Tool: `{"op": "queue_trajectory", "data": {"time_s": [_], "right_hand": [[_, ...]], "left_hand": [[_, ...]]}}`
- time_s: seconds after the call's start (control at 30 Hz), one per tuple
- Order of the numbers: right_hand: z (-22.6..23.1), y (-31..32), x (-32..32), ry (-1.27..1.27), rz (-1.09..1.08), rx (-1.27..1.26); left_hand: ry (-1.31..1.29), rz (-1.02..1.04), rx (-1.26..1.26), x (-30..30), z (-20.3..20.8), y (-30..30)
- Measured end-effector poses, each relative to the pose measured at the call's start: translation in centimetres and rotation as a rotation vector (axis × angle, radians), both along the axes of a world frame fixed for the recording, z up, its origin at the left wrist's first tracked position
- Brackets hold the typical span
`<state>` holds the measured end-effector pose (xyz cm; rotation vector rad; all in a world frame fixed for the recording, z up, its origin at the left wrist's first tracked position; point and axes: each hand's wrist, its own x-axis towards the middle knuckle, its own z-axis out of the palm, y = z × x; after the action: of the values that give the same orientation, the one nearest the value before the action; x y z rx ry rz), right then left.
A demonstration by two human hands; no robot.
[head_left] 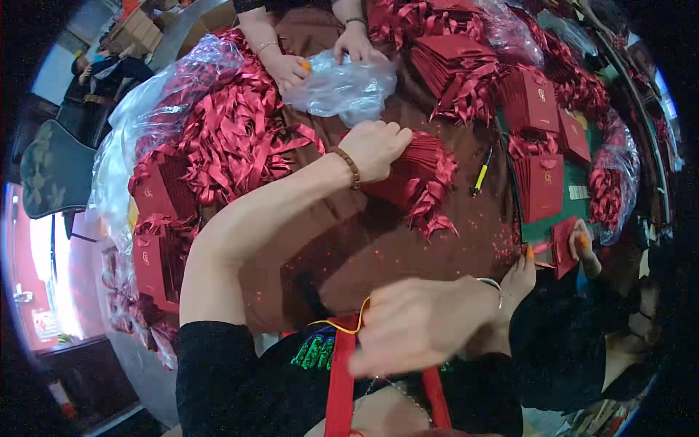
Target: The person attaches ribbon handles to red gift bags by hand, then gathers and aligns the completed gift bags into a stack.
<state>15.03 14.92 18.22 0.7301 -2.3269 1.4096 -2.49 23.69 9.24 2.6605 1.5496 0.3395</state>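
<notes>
The left hand (373,149) reaches out over the bench (364,240) and rests, fingers curled, on a stack of red folded bags (422,171) with ribbon handles; whether it pinches one or only touches the top I cannot tell. The right hand (419,324) is close to the chest, blurred, fingers loosely spread near a red strap (341,379) with yellow cord.

To lift one bag cleanly, it seems best to slide the thumb under the top piece only and keep the ribbons from snagging on the pile beneath.

Counted: one yellow pen (480,177) lies on the brown cloth; one clear plastic bag (342,87) sits across the bench, held by two hands of another person. A third person at the right holds one red bag (564,247). Stacks are too many to count surely.
</notes>
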Motion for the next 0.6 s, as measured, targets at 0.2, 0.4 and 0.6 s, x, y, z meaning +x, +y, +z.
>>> {"op": "queue_trajectory", "data": {"time_s": [0.2, 0.4, 0.6], "right_hand": [[-5.4, -0.1, -6.1, -0.491, -0.213, 0.149], [-11.4, -2.0, -9.6, -0.619, -0.237, 0.627], [-16.7, -8.0, -3.4, -0.683, -0.606, 0.341]], "left_hand": [[0.005, 0.005, -0.035, -0.3, 0.1, -0.6], [-0.007, -0.112, -0.062, 0.0, -0.3, 1.2], [0.081, 0.049, -0.192, -2.1, -0.4, 1.8]]}}
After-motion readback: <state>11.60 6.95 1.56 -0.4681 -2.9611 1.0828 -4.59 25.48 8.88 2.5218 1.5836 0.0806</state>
